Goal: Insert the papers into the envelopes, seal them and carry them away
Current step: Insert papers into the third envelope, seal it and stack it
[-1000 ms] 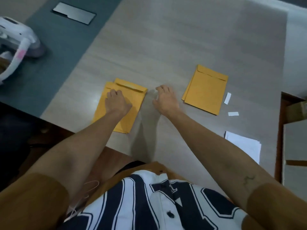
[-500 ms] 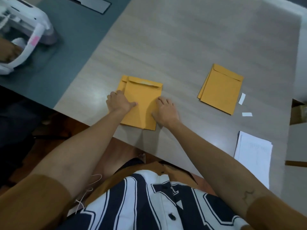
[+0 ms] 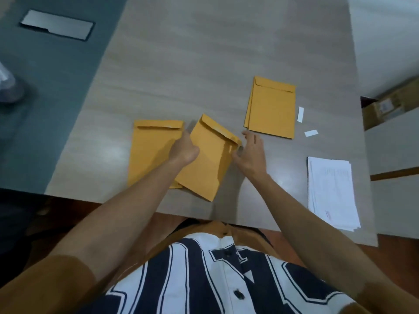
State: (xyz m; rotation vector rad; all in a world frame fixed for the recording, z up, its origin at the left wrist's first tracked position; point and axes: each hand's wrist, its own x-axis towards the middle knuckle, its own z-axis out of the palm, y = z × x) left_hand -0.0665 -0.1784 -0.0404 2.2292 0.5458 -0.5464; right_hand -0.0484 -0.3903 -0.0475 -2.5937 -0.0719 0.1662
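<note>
Pale wood-grain bench (image 3: 204, 53) fills most of the view, w/ a dark grey strip (image 3: 56, 87) along its left side. Nearest the front edge, at right, a stack of white papers (image 3: 331, 191) lies flat, well apart from both hands. Centre, just past the edge: left hand (image 3: 183, 148) grips a tilted envelope (image 3: 208, 159) by its left side, fingers curled on it. Its flap end points away & its lower left corner overlaps a second envelope (image 3: 149, 152) lying flat to the left. Right hand (image 3: 249, 152) is spread, fingers fairly straight, holding nothing, right beside the tilted envelope's right edge near the flap; can't tell if the thumb touches. Farther back, at right: a small envelope pile (image 3: 272, 107), flat. A white strip (image 3: 311, 133) & a 2nd strip (image 3: 300, 114) lie just right of it. Far left: metal plate (image 3: 56, 24) set in the grey strip.
</note>
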